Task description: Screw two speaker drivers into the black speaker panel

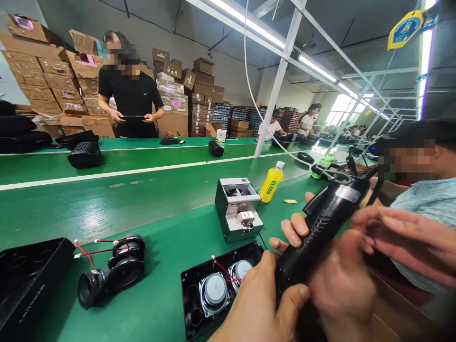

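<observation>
A black electric screwdriver (320, 228) is held at a slant at the right. My left hand (254, 301) grips its lower end, thumb and index finger on either side. My right hand (342, 280), partly blurred, is around its body, with fingertips showing on the far side. The tool's tip is hidden. Below and left of the hands lies an open black speaker housing (188, 304) with two round silver-backed speakers (215, 289) and red wires in it. Behind it stands a small grey machine (237, 209).
Loose black speakers (124, 266) with red wires and another black housing (35, 285) lie at the left. A yellow bottle (271, 183) stands beyond the machine. Close at the right, another person's hand (402, 225) is near the screwdriver. A person in black (130, 97) stands across the green table (160, 232).
</observation>
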A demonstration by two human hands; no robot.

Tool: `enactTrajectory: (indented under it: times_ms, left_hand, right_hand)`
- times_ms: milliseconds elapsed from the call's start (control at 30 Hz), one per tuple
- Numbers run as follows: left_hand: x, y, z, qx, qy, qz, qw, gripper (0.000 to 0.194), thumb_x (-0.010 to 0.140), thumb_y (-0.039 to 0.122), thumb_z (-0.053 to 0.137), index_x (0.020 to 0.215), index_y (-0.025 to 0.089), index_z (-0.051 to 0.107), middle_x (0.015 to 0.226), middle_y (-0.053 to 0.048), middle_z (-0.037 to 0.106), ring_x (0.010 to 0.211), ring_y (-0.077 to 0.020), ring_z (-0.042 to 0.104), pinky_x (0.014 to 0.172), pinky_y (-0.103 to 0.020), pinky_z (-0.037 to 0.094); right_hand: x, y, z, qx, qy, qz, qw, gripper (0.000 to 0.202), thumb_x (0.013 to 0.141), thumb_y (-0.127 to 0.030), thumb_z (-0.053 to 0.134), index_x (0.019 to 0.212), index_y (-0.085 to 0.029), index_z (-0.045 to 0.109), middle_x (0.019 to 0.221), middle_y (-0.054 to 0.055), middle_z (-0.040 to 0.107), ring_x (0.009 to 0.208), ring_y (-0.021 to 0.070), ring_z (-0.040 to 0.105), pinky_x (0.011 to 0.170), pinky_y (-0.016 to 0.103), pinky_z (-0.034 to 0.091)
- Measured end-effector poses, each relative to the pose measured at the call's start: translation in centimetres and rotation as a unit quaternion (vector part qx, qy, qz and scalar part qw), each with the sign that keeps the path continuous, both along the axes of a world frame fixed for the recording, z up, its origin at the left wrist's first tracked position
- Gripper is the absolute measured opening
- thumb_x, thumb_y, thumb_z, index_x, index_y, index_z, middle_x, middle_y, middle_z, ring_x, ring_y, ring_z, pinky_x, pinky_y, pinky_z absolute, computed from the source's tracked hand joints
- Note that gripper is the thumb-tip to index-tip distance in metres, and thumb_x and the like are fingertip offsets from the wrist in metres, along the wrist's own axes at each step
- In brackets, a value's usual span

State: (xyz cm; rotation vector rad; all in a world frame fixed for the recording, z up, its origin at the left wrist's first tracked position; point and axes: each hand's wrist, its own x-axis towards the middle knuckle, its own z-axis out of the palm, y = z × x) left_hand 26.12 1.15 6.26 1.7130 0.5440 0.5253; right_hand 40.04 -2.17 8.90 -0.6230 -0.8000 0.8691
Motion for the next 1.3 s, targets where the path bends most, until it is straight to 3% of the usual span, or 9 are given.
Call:
enactTrajectory:
  times_ms: [67, 167, 400, 500, 633, 767, 967, 1167, 1300]
  left_hand:
    - [0.2, 0.0, -0.5, -0.051, -0.049, -0.057, 0.996, 0.052, 0.093, 0.058, 0.058, 0.129, 0.021, 0.059, 0.102, -0.007, 0.065, 0.089, -0.0231, 0.059, 0.080, -0.033, 0.046]
    - [0.3, 0.3, -1.2, -0.176, -0.124, -0.123, 0.969, 0.068, 0.084, 0.079, 0.059, 0.111, 0.017, 0.062, 0.076, 0.001, 0.049, 0.063, -0.0124, 0.041, 0.056, -0.025, 0.032]
    - [2.1, 2.0, -2.3, -0.221, -0.113, -0.046, 0.968, 0.052, 0.090, 0.069, 0.058, 0.106, 0.020, 0.059, 0.076, 0.001, 0.053, 0.061, -0.0132, 0.050, 0.059, -0.027, 0.044]
    - [1.2, 3.0, -1.3, -0.143, -0.063, -0.036, 0.987, 0.043, 0.098, 0.061, 0.051, 0.106, 0.020, 0.061, 0.081, -0.002, 0.061, 0.071, -0.0176, 0.058, 0.070, -0.031, 0.050]
    - [-4.2, 4.8, 0.1, 0.130, 0.044, 0.013, 0.990, 0.051, 0.092, 0.060, 0.064, 0.135, 0.034, 0.058, 0.120, -0.005, 0.069, 0.107, -0.0279, 0.064, 0.093, -0.037, 0.054]
    - [-10.9, 5.4, -2.4, 0.331, 0.120, 0.103, 0.930, 0.078, 0.076, 0.077, 0.066, 0.144, 0.043, 0.050, 0.155, -0.004, 0.048, 0.140, -0.0411, 0.044, 0.113, -0.056, 0.044]
    - [-14.0, 4.9, -7.5, 0.356, 0.193, 0.117, 0.907, 0.071, 0.071, 0.068, 0.071, 0.135, 0.041, 0.057, 0.159, -0.009, 0.042, 0.141, -0.0430, 0.045, 0.108, -0.061, 0.047]
    - [-13.4, 3.9, -8.7, 0.327, 0.191, 0.124, 0.917, 0.051, 0.086, 0.031, 0.057, 0.136, 0.043, 0.055, 0.160, -0.002, 0.040, 0.130, -0.0315, 0.059, 0.097, -0.043, 0.059]
    - [-13.2, 3.3, -9.2, 0.325, 0.181, 0.134, 0.918, 0.056, 0.084, 0.032, 0.062, 0.138, 0.039, 0.050, 0.157, -0.007, 0.042, 0.126, -0.0302, 0.062, 0.087, -0.033, 0.062]
  right_hand:
    - [0.9, 0.4, 0.3, -0.008, 0.023, 0.033, 0.999, 0.059, 0.073, -0.072, 0.076, 0.118, -0.035, 0.069, 0.075, 0.000, 0.037, 0.056, 0.0136, 0.040, 0.047, 0.030, 0.056]
    - [1.9, 1.1, 0.8, 0.002, 0.041, 0.072, 0.997, 0.052, 0.075, -0.064, 0.079, 0.115, -0.033, 0.070, 0.069, -0.005, 0.030, 0.045, 0.0074, 0.027, 0.035, 0.022, 0.044]
    - [1.8, 3.6, -0.4, -0.056, 0.038, 0.016, 0.998, 0.062, 0.075, -0.072, 0.077, 0.116, -0.026, 0.068, 0.077, -0.005, 0.045, 0.051, 0.0054, 0.033, 0.053, 0.026, 0.058]
    - [2.1, 4.9, -0.6, -0.044, 0.029, 0.006, 0.999, 0.055, 0.081, -0.074, 0.069, 0.106, -0.024, 0.069, 0.068, -0.006, 0.040, 0.046, 0.0054, 0.027, 0.042, 0.021, 0.046]
    - [3.1, 6.8, 1.0, 0.042, -0.045, -0.072, 0.996, 0.055, 0.083, -0.074, 0.065, 0.106, -0.025, 0.067, 0.058, -0.008, 0.039, 0.037, 0.0061, 0.028, 0.033, 0.020, 0.028]
    - [3.5, 10.1, 1.8, 0.088, -0.096, -0.106, 0.986, 0.063, 0.082, -0.077, 0.063, 0.117, -0.025, 0.062, 0.064, -0.007, 0.054, 0.039, 0.0086, 0.043, 0.034, 0.021, 0.032]
    - [2.8, 13.9, -0.3, 0.108, -0.150, -0.156, 0.970, 0.068, 0.085, -0.083, 0.052, 0.118, -0.023, 0.059, 0.061, -0.007, 0.054, 0.039, 0.0103, 0.048, 0.035, 0.023, 0.038]
    - [2.8, 13.5, 0.7, 0.115, -0.185, -0.151, 0.964, 0.065, 0.084, -0.082, 0.054, 0.113, -0.024, 0.060, 0.058, -0.006, 0.055, 0.039, 0.0109, 0.049, 0.036, 0.023, 0.037]
    - [2.6, 13.8, 0.9, 0.121, -0.196, -0.151, 0.961, 0.064, 0.085, -0.082, 0.053, 0.112, -0.024, 0.061, 0.057, -0.006, 0.055, 0.039, 0.0113, 0.049, 0.036, 0.023, 0.037]
